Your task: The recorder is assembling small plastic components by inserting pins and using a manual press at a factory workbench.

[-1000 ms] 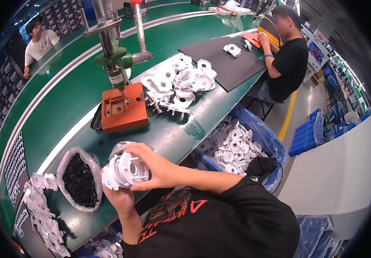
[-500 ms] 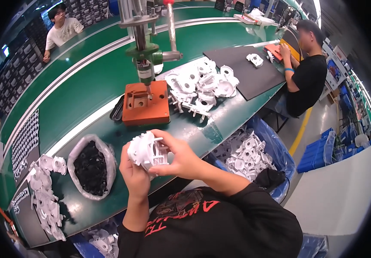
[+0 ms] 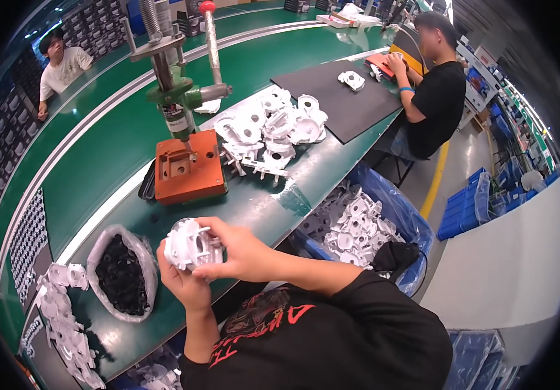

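A white plastic housing part is held between my two hands over the near edge of the green table. My left hand closes around its left side and underside, with the fingers partly hidden. From the right, my right hand grips it, thumb low and fingers over the top. The part has a rounded left face and an open, ribbed right side. Beyond my hands, an orange fixture block sits beneath a green manual press.
A heap of white parts lies right of the fixture, by a dark mat. On the left are a clear bag of small black pieces and more white parts. A blue bin stands below the table's right edge. A co-worker sits beyond.
The whole view has shifted, so the table and fixture appear farther left. Both hands keep their hold on the white part, which looks slightly turned.
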A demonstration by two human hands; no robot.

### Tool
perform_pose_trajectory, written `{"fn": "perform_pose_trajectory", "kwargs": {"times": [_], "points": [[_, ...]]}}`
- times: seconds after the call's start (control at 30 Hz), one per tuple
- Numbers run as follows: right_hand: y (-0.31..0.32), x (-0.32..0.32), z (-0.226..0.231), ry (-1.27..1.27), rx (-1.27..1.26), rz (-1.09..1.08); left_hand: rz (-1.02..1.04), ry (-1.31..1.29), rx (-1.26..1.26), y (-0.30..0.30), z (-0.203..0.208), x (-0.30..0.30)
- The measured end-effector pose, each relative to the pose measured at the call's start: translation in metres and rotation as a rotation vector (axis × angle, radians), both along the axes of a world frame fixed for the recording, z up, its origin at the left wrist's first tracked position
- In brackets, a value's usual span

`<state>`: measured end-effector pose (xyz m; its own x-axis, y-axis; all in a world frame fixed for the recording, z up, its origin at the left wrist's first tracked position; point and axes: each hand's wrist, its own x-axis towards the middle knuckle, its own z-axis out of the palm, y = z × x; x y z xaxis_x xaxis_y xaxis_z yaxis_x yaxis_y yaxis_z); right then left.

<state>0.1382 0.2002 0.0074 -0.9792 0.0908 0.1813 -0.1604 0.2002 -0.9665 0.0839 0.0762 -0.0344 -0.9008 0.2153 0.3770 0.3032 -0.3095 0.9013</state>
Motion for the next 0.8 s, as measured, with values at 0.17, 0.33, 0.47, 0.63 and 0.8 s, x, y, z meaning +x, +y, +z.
{"fn": "perform_pose_trajectory", "kwargs": {"times": [0.17,0.33,0.47,0.63,0.8], "points": [[-0.003,-0.002,-0.004,0.059,-0.039,-0.009,0.081,0.162,-0.026,-0.001,-0.006,-0.001],[0.001,-0.004,-0.002,-0.005,-0.062,0.076,0.065,0.113,-0.023,-0.004,-0.008,0.003],[0.006,-0.008,-0.003,0.076,0.01,0.028,-0.048,-0.044,0.088,-0.004,0.0,0.005],[0.011,-0.014,-0.003,0.134,-0.225,-0.039,-0.165,-0.039,0.085,0.0,0.003,0.009],[0.007,-0.014,-0.007,0.152,-0.403,-0.024,-0.188,-0.047,0.107,0.01,-0.005,0.016]]}}
